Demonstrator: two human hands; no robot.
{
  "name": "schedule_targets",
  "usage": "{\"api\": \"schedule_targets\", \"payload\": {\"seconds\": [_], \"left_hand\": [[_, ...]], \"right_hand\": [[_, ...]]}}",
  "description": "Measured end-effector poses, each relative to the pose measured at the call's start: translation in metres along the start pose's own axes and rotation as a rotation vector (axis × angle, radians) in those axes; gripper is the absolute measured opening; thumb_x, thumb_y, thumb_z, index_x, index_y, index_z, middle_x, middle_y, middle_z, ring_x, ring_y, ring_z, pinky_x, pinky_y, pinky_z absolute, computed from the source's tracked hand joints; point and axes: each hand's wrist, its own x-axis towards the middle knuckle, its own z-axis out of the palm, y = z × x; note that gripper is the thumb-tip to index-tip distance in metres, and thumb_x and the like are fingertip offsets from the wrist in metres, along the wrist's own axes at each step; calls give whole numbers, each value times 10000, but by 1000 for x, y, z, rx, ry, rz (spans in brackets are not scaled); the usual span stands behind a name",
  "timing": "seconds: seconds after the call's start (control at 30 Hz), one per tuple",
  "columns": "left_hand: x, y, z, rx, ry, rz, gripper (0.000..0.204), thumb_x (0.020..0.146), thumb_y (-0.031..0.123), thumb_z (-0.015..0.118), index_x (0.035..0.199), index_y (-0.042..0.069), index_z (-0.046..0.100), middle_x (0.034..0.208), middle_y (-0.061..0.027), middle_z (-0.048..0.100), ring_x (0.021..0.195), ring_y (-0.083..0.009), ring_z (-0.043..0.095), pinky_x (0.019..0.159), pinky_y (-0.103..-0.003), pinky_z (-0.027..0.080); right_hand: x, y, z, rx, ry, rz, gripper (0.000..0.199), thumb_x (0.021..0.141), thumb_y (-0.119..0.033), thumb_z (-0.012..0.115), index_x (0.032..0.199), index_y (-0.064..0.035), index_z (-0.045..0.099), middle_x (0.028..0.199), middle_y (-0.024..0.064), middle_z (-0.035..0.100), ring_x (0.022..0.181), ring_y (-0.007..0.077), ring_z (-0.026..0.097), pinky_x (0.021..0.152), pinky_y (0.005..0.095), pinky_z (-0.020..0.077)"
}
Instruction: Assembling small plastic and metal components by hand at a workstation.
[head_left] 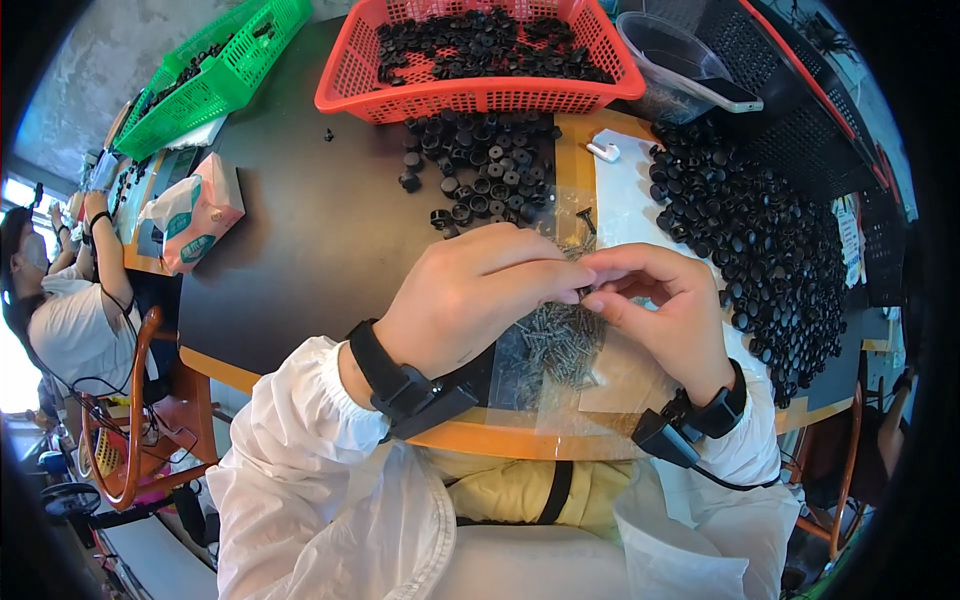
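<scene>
Head view: a small black part (583, 291), probably with a screw, is pinched between left hand (470, 300) and right hand (660, 305); joining is underway. Next, a screw from the pile (560, 345) at 6 o'clock is required.

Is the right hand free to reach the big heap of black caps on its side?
Probably yes: the heap of black caps lies beside the right hand with nothing between, though its fingertips are pinching something small.
</scene>
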Motion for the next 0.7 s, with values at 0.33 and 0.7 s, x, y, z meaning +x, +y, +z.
{"api": "schedule_targets", "payload": {"seconds": [0.33,0.7], "left_hand": [[9,-14,-28,364,101,-95,296,628,120,809,909,100,719,804,-45,622,720,-221,593,640,-322,479],[1,-52,-58,526,-251,-241,270,744,154,722,1013,126,719,912,-32,559,871,-226,540,776,-338,449]], "right_hand": [[5,12,-6,650,-108,226,235,898,-33,613,1130,6,617,1032,96,674,866,102,634,799,241,519],[5,14,-8,740,-57,182,239,906,-64,597,1138,-9,607,1056,100,661,861,95,607,790,243,502]]}}
